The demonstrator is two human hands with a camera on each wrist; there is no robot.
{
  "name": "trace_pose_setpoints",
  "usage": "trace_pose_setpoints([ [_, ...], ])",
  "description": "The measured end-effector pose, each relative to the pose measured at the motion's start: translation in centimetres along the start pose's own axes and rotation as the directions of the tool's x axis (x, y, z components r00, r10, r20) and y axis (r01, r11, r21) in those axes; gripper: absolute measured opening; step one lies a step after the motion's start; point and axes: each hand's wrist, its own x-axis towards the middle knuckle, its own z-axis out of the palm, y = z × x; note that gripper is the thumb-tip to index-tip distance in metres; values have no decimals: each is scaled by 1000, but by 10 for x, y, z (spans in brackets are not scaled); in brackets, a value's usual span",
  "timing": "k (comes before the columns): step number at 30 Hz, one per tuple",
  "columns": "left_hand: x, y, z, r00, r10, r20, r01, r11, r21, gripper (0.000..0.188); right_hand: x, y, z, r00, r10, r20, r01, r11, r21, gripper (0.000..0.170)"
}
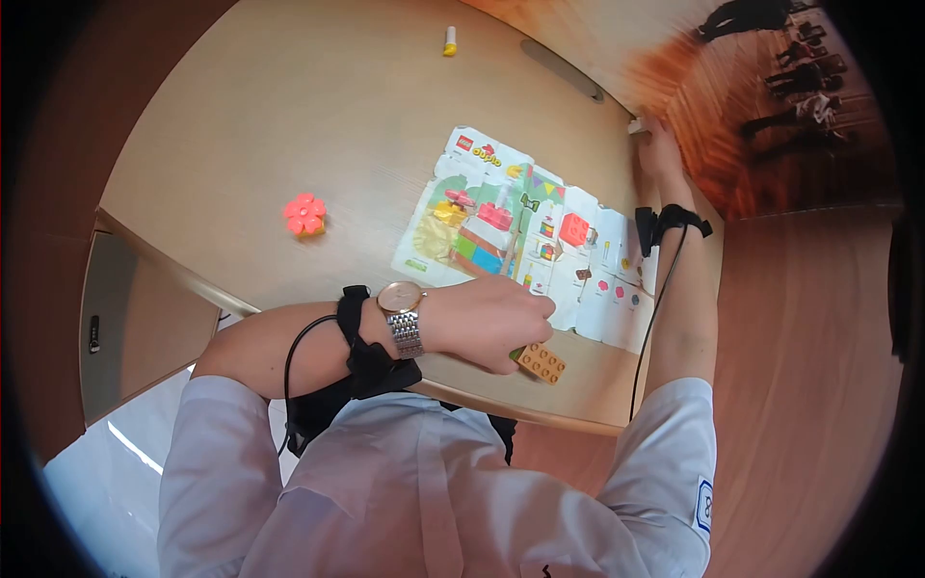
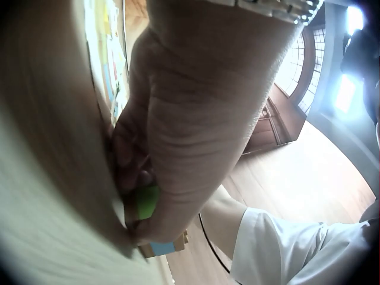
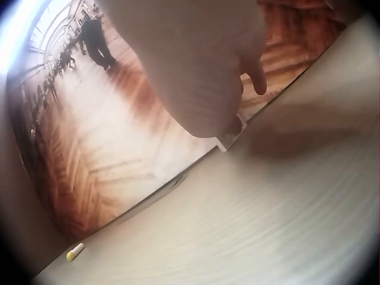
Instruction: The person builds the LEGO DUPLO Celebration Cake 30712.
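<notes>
My left hand grips a stack of toy building bricks low at the table's near edge. Its tan studded brick sticks out past the fingers; green and light blue parts show in the left wrist view, and the palm covers the rest. Far to the right, my right hand pinches a small white piece at the table's edge, mostly covered by the fingers. Just beyond my left hand lies a creased Duplo picture sheet, printed with colourful brick models.
A pink flower brick on a yellowish base stands on the left of the table. At the far side lies a small white-and-yellow piece, near a dark oblong slot in the tabletop. A printed panel borders the table's right side.
</notes>
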Motion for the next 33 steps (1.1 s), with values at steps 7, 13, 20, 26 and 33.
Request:
trace_pose_setpoints([
  [7, 0, 1, -1, 1000, -11, 10, 11, 1000, 1, 24, -16, -36, -12, 978, 173, 117, -174, 985, -1, 41],
  [13, 0, 0, -1, 1000, 2, 16, -2, 1000, 30, 26, -103, -101, -60, 955, 250, 162, -270, 493, 827, 41],
  [20, 1, 1, -4, 999, -11, 33, 10, 1000, 17, 29, -235, -177, -131, 853, 71, 518, -465, -348, 814, 54],
  [26, 3, 7, -8, 994, -78, 73, 77, 997, 15, 36, -304, -239, -148, 975, 183, 129, -203, 483, 852, 40],
  [33, 4, 9, -7, 991, -107, 84, 104, 994, 40, 34, -324, -273, -141, 995, 96, 9, -84, 821, 564, 51],
])
